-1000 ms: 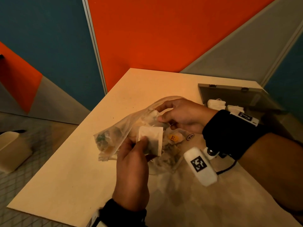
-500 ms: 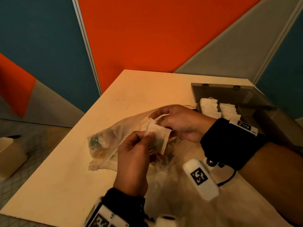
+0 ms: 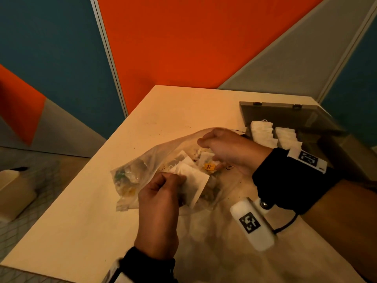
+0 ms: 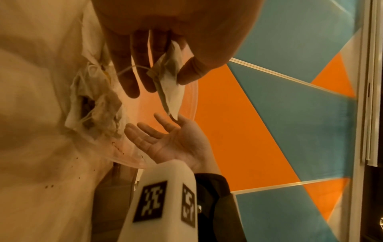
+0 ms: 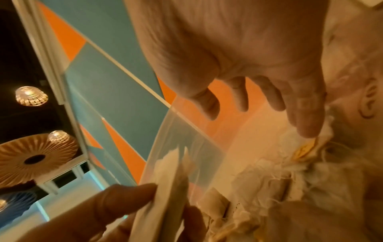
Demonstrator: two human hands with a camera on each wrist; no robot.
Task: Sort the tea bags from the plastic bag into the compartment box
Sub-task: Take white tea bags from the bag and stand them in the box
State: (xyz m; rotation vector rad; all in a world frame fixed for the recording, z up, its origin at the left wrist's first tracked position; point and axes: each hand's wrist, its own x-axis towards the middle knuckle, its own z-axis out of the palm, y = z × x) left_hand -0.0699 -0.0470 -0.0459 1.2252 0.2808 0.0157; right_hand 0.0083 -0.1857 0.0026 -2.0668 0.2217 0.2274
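A clear plastic bag (image 3: 138, 170) lies on the table (image 3: 81, 221) with tea bags and a yellow tag (image 3: 210, 166) inside. My left hand (image 3: 179, 177) pinches flat white tea bags (image 3: 193, 180) between thumb and fingers just over the bag's mouth; the left wrist view shows the same tea bags (image 4: 174, 96). My right hand (image 3: 208, 150) hovers over the bag's mouth, palm open and fingers (image 5: 306, 127) relaxed, one fingertip brushing the loose tea bags. The compartment box (image 3: 275, 111) stands open at the far right, with rows of white tea bags (image 3: 263, 133) in it.
The table's left edge runs diagonally, with floor below and a pale block (image 3: 14, 193) on it. Orange, blue and grey wall panels stand behind the table. Small dark specks dot the tabletop near the bag.
My right hand has let go of the tea bags and opened, drawing back a little toward the box. My left hand still holds the tea bags and has sunk slightly.
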